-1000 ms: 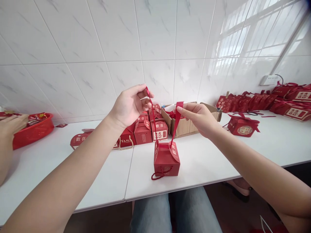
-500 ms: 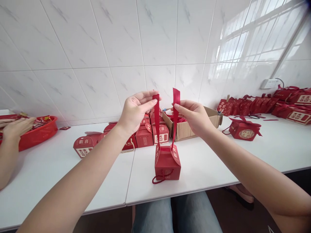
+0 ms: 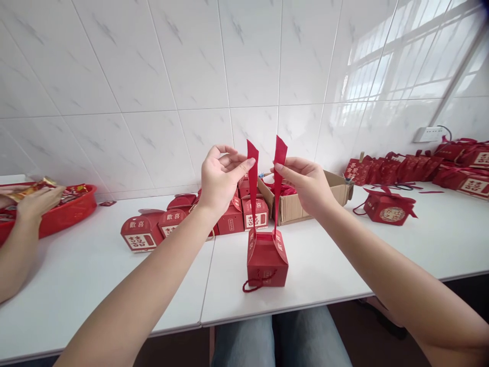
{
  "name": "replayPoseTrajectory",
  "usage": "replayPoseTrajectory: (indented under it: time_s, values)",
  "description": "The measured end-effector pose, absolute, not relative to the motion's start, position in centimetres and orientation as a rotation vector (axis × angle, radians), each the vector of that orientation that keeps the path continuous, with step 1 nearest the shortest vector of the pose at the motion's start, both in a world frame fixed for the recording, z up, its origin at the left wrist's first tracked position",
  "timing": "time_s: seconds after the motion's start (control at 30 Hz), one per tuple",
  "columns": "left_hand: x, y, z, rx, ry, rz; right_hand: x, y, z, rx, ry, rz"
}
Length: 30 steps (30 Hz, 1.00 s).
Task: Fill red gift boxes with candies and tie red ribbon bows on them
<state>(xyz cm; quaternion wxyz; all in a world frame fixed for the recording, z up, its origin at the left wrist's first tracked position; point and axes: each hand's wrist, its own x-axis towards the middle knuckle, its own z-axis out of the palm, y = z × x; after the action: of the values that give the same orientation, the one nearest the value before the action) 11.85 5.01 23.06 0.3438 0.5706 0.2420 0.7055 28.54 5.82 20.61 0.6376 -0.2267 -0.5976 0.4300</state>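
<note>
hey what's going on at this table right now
The left hand and right hand each pinch one upright end of a red ribbon threaded through the top of a small red cardboard box. The ribbon is untied. At left, another person's hands are over a red plastic basin of wrapped sweets.

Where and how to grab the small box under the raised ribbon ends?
Probably the lower walls of the box, pinched from left and right: it sits upright, walls look flat there, clear of the ribbon ends above and cord loop in front.
</note>
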Motion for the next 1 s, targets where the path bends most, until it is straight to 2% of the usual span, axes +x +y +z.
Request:
replayPoseTrajectory:
  time_s: [0.7, 0.83, 1.0]
  values:
    - [12.2, 5.2, 23.3, 1.661, 0.673, 1.784, 28.0, 4.8, 21.6, -0.646, -1.492, 1.004]
    - [12.5, 4.9, 23.5, 1.965, 0.863, 1.744, 28.4, 4.8, 21.7, -0.553, -1.678, 1.17]
    - [12.7, 4.7, 23.6, 2.25, 0.998, 1.773, 28.7, 5.1, 21.3, -0.404, -1.643, 1.38]
